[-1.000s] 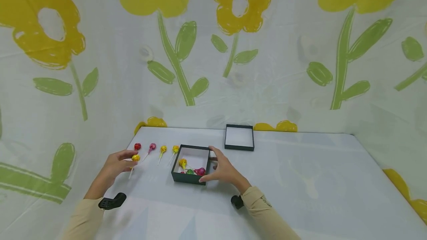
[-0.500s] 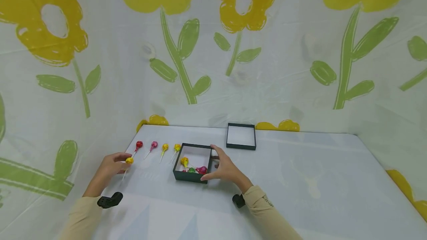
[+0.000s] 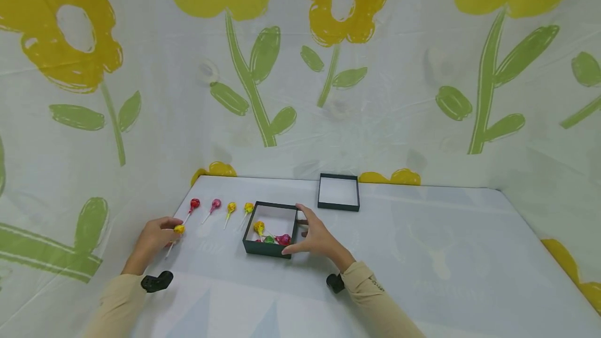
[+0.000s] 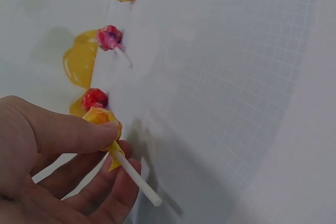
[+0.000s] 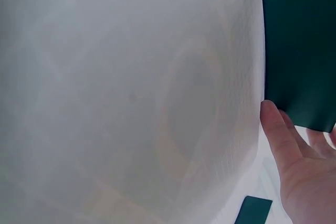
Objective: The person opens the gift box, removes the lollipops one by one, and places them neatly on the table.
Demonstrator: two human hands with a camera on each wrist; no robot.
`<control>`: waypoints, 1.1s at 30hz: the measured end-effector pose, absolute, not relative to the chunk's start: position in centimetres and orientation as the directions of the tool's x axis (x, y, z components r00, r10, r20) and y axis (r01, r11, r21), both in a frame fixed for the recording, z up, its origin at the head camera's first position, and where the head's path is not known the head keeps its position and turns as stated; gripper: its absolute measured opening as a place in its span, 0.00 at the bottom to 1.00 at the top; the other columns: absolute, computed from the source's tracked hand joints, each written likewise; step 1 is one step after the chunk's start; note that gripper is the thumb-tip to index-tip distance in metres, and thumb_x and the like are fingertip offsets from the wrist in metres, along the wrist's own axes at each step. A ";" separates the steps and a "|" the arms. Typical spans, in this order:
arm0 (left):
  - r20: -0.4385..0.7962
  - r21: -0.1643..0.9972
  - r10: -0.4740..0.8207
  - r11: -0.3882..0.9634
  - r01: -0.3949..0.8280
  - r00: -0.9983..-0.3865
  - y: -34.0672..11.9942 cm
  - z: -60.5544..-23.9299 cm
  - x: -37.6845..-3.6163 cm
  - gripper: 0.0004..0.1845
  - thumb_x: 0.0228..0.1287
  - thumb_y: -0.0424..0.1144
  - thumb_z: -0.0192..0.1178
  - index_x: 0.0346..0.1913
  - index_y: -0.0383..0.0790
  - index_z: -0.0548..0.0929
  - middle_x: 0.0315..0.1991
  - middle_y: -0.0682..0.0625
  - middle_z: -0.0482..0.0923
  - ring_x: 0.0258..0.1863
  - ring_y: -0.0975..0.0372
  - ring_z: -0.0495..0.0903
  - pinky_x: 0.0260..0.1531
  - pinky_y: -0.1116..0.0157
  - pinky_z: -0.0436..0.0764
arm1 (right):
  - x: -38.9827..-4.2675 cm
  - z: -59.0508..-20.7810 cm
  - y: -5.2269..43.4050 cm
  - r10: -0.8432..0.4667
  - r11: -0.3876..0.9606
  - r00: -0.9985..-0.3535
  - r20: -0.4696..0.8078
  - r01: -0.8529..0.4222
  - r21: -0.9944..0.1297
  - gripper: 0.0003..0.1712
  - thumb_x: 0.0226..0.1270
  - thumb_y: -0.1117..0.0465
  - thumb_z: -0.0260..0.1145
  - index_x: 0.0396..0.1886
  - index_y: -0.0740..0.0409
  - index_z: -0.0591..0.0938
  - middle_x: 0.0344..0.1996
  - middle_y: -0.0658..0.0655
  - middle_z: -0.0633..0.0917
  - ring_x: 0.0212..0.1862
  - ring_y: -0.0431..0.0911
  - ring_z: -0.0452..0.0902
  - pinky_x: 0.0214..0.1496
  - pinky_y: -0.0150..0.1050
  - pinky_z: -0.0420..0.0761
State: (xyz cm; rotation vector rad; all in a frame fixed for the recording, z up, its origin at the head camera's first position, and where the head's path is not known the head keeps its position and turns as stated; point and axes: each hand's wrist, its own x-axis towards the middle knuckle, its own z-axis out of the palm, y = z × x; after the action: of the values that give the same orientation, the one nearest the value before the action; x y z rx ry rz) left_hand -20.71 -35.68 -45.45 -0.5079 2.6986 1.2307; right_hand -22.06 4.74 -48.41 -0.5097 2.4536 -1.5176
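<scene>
My left hand (image 3: 152,239) pinches a yellow-wrapped lollipop (image 3: 179,229) between thumb and fingers, near the table's left side. The left wrist view shows its wrapped head (image 4: 101,121) under the thumb, with the white stick pointing down and right. Just beyond lies a red lollipop (image 3: 194,203). With thumb and fingers spread along its right side, my right hand (image 3: 324,239) holds a dark green box (image 3: 266,249). Inside lie a yellow lollipop (image 3: 259,227), a green lollipop (image 3: 269,240) and a pink lollipop (image 3: 284,240); a bit of red is partly hidden by the front wall.
Right of the red one, a pink lollipop (image 3: 216,204) and two yellow lollipops (image 3: 231,207) continue the row towards the box. A shallow dark-edged lid (image 3: 338,206) lies at the back of the white table (image 3: 422,254). Flower-print cloth (image 3: 385,119) hangs behind.
My left hand has moved left and slightly nearer with the yellow lollipop, then lowered a little, uncovering the red lollipop's stick. The right hand keeps its place at the box.
</scene>
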 end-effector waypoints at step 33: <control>-0.133 0.630 -0.233 0.731 -0.263 -0.963 -35.3 -45.7 -21.0 0.20 0.55 0.26 0.60 0.52 0.26 0.76 0.50 0.30 0.73 0.47 0.41 0.70 0.48 0.47 0.75 | -21.9 -48.5 4.7 -0.385 0.426 -0.923 -0.003 -0.174 -0.888 0.69 0.33 0.45 0.82 0.74 0.48 0.52 0.72 0.51 0.56 0.62 0.53 0.67 0.54 0.46 0.77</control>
State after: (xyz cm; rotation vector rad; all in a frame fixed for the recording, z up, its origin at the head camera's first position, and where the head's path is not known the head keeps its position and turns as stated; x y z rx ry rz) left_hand -21.00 -35.31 -45.71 -0.4131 2.8803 1.0592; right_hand -21.92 4.72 -48.49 -0.4921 2.4727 -1.5026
